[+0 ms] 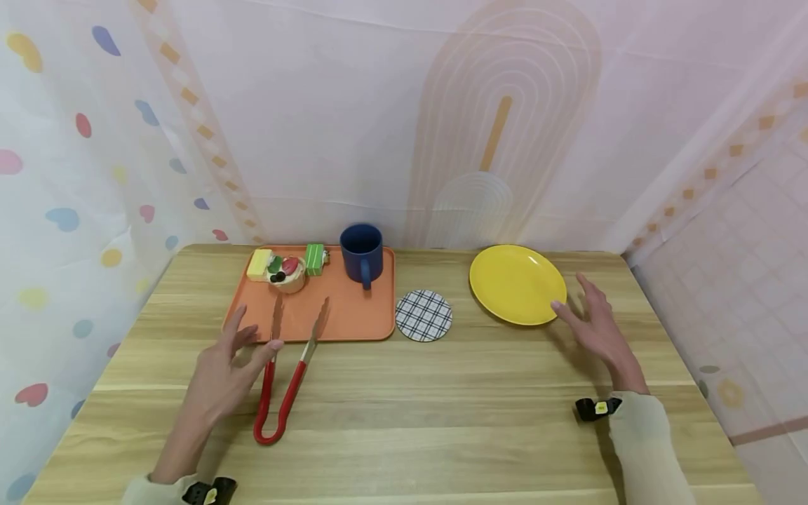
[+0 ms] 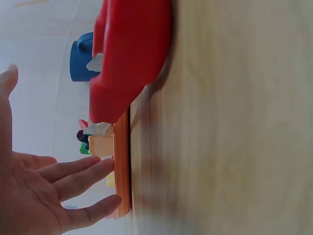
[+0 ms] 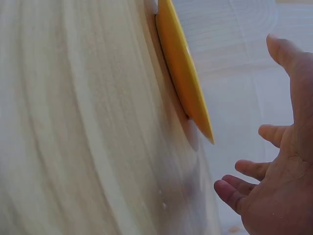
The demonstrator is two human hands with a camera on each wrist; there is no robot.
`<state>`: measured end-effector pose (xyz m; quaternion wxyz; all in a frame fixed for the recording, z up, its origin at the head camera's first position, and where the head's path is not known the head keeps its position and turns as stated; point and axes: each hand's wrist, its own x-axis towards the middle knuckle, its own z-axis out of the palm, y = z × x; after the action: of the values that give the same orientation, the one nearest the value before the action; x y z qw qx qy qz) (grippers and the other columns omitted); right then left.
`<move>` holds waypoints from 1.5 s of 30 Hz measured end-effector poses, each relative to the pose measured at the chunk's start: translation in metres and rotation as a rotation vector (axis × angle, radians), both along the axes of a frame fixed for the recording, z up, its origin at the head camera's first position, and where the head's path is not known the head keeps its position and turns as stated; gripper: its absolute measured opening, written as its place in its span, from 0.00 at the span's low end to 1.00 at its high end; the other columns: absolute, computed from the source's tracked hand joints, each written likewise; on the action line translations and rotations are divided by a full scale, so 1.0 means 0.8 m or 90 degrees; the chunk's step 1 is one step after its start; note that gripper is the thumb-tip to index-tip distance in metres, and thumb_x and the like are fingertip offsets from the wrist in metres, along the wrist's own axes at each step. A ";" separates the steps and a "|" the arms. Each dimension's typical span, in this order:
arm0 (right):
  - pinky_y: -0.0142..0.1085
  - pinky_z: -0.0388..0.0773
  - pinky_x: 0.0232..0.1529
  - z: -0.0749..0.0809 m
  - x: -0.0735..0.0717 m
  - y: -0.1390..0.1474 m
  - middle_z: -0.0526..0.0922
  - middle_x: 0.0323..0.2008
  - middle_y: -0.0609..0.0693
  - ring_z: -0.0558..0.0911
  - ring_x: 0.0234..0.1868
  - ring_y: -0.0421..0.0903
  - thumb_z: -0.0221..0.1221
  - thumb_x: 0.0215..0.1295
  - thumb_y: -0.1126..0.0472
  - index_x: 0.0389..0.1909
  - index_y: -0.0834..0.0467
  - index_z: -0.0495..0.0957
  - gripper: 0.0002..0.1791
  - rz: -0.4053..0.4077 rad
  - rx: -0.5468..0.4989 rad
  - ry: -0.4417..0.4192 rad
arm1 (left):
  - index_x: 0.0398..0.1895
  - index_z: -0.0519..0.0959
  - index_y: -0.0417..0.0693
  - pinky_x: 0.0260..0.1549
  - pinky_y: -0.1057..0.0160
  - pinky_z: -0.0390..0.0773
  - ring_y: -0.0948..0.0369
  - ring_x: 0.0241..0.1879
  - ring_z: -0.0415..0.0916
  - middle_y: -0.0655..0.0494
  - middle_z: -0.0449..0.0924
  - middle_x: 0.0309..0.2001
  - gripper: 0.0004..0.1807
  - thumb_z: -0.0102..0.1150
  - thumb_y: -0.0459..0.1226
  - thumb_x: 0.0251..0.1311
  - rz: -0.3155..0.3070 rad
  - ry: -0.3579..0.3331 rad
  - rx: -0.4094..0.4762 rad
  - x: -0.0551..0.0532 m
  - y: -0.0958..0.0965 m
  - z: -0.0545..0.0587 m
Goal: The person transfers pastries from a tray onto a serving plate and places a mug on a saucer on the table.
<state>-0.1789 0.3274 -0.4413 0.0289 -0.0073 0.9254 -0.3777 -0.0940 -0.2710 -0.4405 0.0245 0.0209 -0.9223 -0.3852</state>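
Note:
My left hand (image 1: pixel 221 372), fingers spread, is over the table beside a pair of red-handled tongs (image 1: pixel 293 393) and holds nothing. The tongs' arms are apart, and their metal tips overlap an orange tray (image 1: pixel 360 319). In the left wrist view the red tongs handle (image 2: pixel 129 54) looms large, with the hand apart from it. A round yellow plate (image 1: pixel 517 284) lies flat at the right. Close to its right edge is my right hand (image 1: pixel 600 326), thumb and fingers apart and nothing between them. The right wrist view shows a gap between the hand (image 3: pixel 279 181) and the plate (image 3: pixel 183 68).
On the tray are a blue mug (image 1: pixel 362 252), a fruit-topped cupcake (image 1: pixel 289 279), a yellow cake piece (image 1: pixel 259 265) and a green one (image 1: pixel 314 259). A checked round coaster (image 1: pixel 423 315) lies between tray and plate. A patterned curtain (image 1: pixel 353 140) hangs behind the wooden table (image 1: pixel 442 421).

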 end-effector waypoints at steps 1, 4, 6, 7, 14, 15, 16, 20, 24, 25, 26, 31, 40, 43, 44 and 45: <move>0.74 0.51 0.69 0.000 -0.001 0.000 0.35 0.82 0.64 0.48 0.79 0.73 0.52 0.74 0.35 0.84 0.51 0.34 0.52 -0.003 -0.009 -0.003 | 0.85 0.37 0.56 0.60 0.28 0.67 0.32 0.68 0.68 0.31 0.69 0.71 0.52 0.58 0.57 0.70 0.006 0.004 0.007 0.001 0.001 0.000; 0.72 0.53 0.70 -0.002 -0.004 -0.002 0.37 0.82 0.66 0.50 0.79 0.72 0.53 0.74 0.35 0.84 0.52 0.33 0.53 -0.016 -0.035 -0.014 | 0.84 0.43 0.50 0.58 0.35 0.74 0.34 0.65 0.71 0.32 0.71 0.69 0.49 0.57 0.56 0.71 0.015 0.020 0.016 0.003 0.005 -0.003; 0.71 0.56 0.70 -0.003 -0.007 -0.003 0.39 0.82 0.67 0.51 0.79 0.72 0.54 0.73 0.34 0.84 0.52 0.33 0.54 -0.026 -0.053 -0.023 | 0.84 0.46 0.47 0.54 0.43 0.79 0.37 0.63 0.73 0.33 0.72 0.68 0.48 0.56 0.56 0.72 0.016 0.017 0.021 0.004 0.007 -0.004; 0.70 0.57 0.70 -0.003 -0.008 -0.003 0.40 0.82 0.67 0.52 0.78 0.72 0.54 0.72 0.34 0.84 0.53 0.33 0.55 -0.032 -0.060 -0.026 | 0.83 0.46 0.46 0.51 0.48 0.81 0.38 0.62 0.74 0.33 0.72 0.68 0.48 0.56 0.56 0.72 0.016 0.011 0.022 0.004 0.008 -0.004; 0.64 0.62 0.71 -0.006 -0.018 -0.007 0.52 0.79 0.69 0.60 0.76 0.69 0.57 0.72 0.37 0.84 0.55 0.37 0.55 -0.078 -0.095 -0.039 | 0.83 0.48 0.43 0.38 0.72 0.76 0.43 0.59 0.75 0.35 0.69 0.68 0.47 0.53 0.58 0.73 0.020 -0.033 0.061 0.007 0.012 -0.007; 0.62 0.64 0.71 -0.006 -0.019 -0.007 0.54 0.78 0.69 0.61 0.76 0.68 0.57 0.72 0.37 0.84 0.55 0.38 0.54 -0.085 -0.101 -0.038 | 0.83 0.48 0.43 0.38 0.73 0.76 0.43 0.59 0.75 0.36 0.69 0.68 0.48 0.54 0.58 0.72 0.020 -0.038 0.066 0.007 0.013 -0.008; 0.60 0.67 0.69 -0.006 -0.020 -0.007 0.56 0.78 0.68 0.63 0.75 0.67 0.58 0.72 0.38 0.84 0.55 0.38 0.53 -0.091 -0.107 -0.036 | 0.83 0.48 0.43 0.38 0.72 0.76 0.44 0.59 0.75 0.36 0.69 0.68 0.48 0.54 0.59 0.72 0.021 -0.043 0.071 0.007 0.014 -0.008; 0.39 0.77 0.58 -0.008 -0.024 -0.004 0.63 0.75 0.67 0.76 0.65 0.58 0.58 0.72 0.38 0.83 0.55 0.42 0.51 -0.113 -0.121 -0.036 | 0.82 0.49 0.43 0.37 0.69 0.78 0.45 0.58 0.75 0.37 0.68 0.67 0.52 0.59 0.62 0.67 0.039 -0.081 0.077 0.008 0.018 -0.010; 0.22 0.77 0.42 -0.011 -0.026 -0.002 0.67 0.73 0.67 0.81 0.46 0.36 0.58 0.73 0.42 0.83 0.58 0.46 0.48 -0.123 -0.128 -0.043 | 0.81 0.51 0.42 0.38 0.68 0.77 0.48 0.56 0.74 0.39 0.69 0.65 0.55 0.64 0.62 0.62 0.052 -0.124 0.073 0.009 0.023 -0.013; 0.21 0.77 0.41 -0.011 -0.027 -0.001 0.67 0.72 0.68 0.80 0.42 0.31 0.58 0.74 0.44 0.82 0.59 0.47 0.47 -0.125 -0.133 -0.043 | 0.81 0.51 0.41 0.39 0.68 0.76 0.48 0.55 0.73 0.39 0.69 0.64 0.56 0.65 0.62 0.61 0.049 -0.132 0.069 0.009 0.024 -0.014; 0.21 0.78 0.41 -0.012 -0.027 -0.001 0.68 0.71 0.68 0.79 0.40 0.28 0.58 0.74 0.46 0.82 0.60 0.48 0.46 -0.125 -0.138 -0.042 | 0.81 0.51 0.41 0.39 0.67 0.75 0.49 0.55 0.73 0.39 0.69 0.64 0.57 0.66 0.62 0.60 0.045 -0.138 0.066 0.008 0.025 -0.015; 0.25 0.83 0.41 -0.016 -0.031 -0.002 0.71 0.66 0.69 0.79 0.36 0.25 0.57 0.76 0.56 0.78 0.65 0.56 0.37 -0.126 -0.166 -0.036 | 0.81 0.49 0.42 0.40 0.63 0.74 0.48 0.54 0.69 0.40 0.67 0.64 0.60 0.72 0.59 0.56 0.021 -0.165 0.069 0.010 0.030 -0.016; 0.26 0.84 0.41 -0.026 -0.037 -0.008 0.74 0.60 0.67 0.80 0.36 0.26 0.57 0.73 0.65 0.75 0.69 0.62 0.32 -0.130 -0.210 -0.033 | 0.81 0.42 0.35 0.54 0.40 0.74 0.37 0.64 0.64 0.28 0.60 0.69 0.71 0.79 0.57 0.48 0.000 -0.150 0.004 0.013 0.039 -0.021; 0.26 0.84 0.41 -0.028 -0.038 -0.008 0.74 0.60 0.66 0.79 0.36 0.26 0.57 0.73 0.65 0.75 0.68 0.62 0.32 -0.138 -0.215 -0.034 | 0.80 0.41 0.31 0.58 0.35 0.70 0.36 0.65 0.63 0.27 0.60 0.68 0.71 0.80 0.54 0.48 -0.001 -0.142 -0.021 0.011 0.044 -0.021; 0.26 0.84 0.41 -0.028 -0.038 -0.008 0.74 0.61 0.66 0.79 0.36 0.26 0.57 0.73 0.65 0.75 0.68 0.62 0.32 -0.139 -0.214 -0.034 | 0.80 0.41 0.30 0.58 0.35 0.70 0.36 0.64 0.63 0.27 0.60 0.67 0.70 0.80 0.54 0.48 0.000 -0.141 -0.029 0.011 0.045 -0.021; 0.26 0.84 0.41 -0.028 -0.038 -0.007 0.74 0.61 0.66 0.79 0.36 0.26 0.56 0.74 0.65 0.75 0.68 0.62 0.32 -0.142 -0.213 -0.036 | 0.80 0.41 0.30 0.58 0.35 0.70 0.36 0.63 0.63 0.27 0.60 0.67 0.70 0.80 0.53 0.49 0.001 -0.143 -0.033 0.010 0.047 -0.020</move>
<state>-0.2092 0.3214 -0.4633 0.0112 0.1008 0.8436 -0.5273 -0.0862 -0.2334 -0.4569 -0.0777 0.0643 -0.9289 -0.3564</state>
